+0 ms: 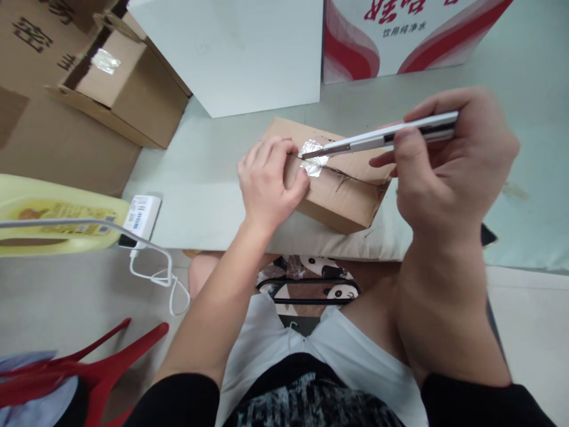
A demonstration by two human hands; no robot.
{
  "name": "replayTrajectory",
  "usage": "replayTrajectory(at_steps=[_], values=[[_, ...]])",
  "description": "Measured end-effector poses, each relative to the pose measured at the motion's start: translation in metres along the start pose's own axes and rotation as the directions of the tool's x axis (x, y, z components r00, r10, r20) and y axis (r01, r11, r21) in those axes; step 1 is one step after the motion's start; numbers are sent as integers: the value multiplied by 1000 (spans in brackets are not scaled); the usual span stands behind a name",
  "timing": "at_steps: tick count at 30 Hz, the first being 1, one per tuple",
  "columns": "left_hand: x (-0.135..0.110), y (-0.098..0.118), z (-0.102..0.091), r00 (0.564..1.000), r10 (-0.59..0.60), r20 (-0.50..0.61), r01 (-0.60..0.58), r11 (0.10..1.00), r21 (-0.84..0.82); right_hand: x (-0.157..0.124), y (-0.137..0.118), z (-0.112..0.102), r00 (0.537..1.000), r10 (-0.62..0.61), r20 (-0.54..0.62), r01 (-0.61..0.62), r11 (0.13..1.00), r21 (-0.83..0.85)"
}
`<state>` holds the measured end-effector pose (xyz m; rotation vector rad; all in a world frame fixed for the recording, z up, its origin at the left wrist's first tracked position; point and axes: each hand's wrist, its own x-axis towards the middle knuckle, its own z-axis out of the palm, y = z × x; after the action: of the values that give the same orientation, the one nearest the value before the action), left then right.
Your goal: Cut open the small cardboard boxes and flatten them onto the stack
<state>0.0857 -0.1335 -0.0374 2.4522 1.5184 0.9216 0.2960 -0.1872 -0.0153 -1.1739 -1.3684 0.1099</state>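
Observation:
A small brown cardboard box lies on the pale green covered table in front of me. A square of shiny clear tape crosses the seam on its top, and dark torn marks run along that seam. My left hand presses on the box's left end, fingers curled over it beside the tape. In my right hand is a white utility knife, held from the right with its blade out. The blade's tip rests at or just over the seam by the tape; contact is hard to tell.
Behind stand a white box and a red-and-white water carton. Brown cartons fill the back left. A yellow jug, a white power bank with a cable, and a red chair are left.

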Motion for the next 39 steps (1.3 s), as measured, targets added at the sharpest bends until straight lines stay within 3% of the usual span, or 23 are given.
replayTrajectory(at_steps=[4,9,15,23,31,39], values=[[0,0,1,1000,3,-6,-3,1000,0,0,-3,-2,1000,2,18,-1,999,-50],[0,0,0,1000,7,3,-7,1000,-1,-1,-14,-5,990,-58,129,78,984,-157],[-1,0,-1,1000,-6,6,6,1000,3,-4,-10,7,968,13,252,-79,965,251],[0,0,-2,1000,11,5,-11,1000,17,-1,-7,20,978,-77,195,28,970,243],[-1,1,-3,1000,18,8,-18,1000,1,-3,-7,17,968,23,251,-89,962,258],[-1,0,-3,1000,5,22,-5,1000,-1,1,-16,14,948,8,318,-76,976,202]])
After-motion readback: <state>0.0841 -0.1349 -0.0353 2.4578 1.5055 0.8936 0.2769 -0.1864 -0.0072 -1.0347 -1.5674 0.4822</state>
